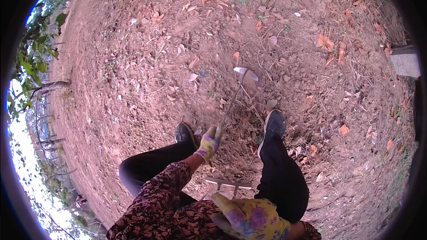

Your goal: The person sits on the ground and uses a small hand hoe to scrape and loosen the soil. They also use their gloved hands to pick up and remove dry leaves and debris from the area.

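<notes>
My left hand [209, 143], in a yellow floral glove, grips the lower end of a small hand hoe [231, 105]. The tool's thin shaft slants up and away, and its pale metal blade [246, 73] is just over or touching the soil; I cannot tell which. My right hand [255, 216], in a matching glove, is by my lap with its fingers apart and nothing visible in it. Between my legs, near that hand, a metal bar on two struts [228, 183] shows, its rest hidden. A small heap of dry stalks and leaves [245, 123] lies between my shoes.
My left shoe [184, 134] and right shoe [275, 123] stand on reddish soil [150, 90] strewn with dry leaves. A concrete block [405, 61] is at the right edge. Leafy branches [33, 56] and thin trunks [53, 86] rise along the left rim.
</notes>
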A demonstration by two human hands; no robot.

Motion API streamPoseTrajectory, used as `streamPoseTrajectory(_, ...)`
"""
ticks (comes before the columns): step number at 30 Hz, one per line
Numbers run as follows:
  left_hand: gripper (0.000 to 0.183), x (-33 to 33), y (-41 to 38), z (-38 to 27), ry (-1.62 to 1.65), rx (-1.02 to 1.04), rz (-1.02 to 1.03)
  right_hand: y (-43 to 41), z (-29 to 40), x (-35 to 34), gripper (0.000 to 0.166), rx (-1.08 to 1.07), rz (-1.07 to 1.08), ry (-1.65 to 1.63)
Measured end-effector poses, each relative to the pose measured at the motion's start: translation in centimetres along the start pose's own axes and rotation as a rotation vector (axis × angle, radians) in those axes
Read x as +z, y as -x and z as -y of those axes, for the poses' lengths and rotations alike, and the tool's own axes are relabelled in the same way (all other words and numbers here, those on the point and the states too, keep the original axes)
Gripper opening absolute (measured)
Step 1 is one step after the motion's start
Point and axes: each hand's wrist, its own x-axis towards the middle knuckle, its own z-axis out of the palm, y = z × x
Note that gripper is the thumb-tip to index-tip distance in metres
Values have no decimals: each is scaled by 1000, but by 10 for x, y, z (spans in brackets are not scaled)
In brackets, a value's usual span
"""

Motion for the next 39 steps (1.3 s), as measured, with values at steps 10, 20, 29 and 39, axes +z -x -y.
streamPoseTrajectory(10,27,-41,-248,-142,-194,81,-341,-11,-13,-10,47,-5,-119,722)
streamPoseTrajectory(20,25,-40,-251,-58,-494,190,-221,-17,-1,-9,49,73,-98,853)
streamPoseTrajectory(29,25,-24,-139,33,32,140,-275,-8,-4,4,37,264,36,637)
streamPoseTrajectory(39,29,-10,-8,56,144,83,-143,23,-28,23,27,559,-60,-561)
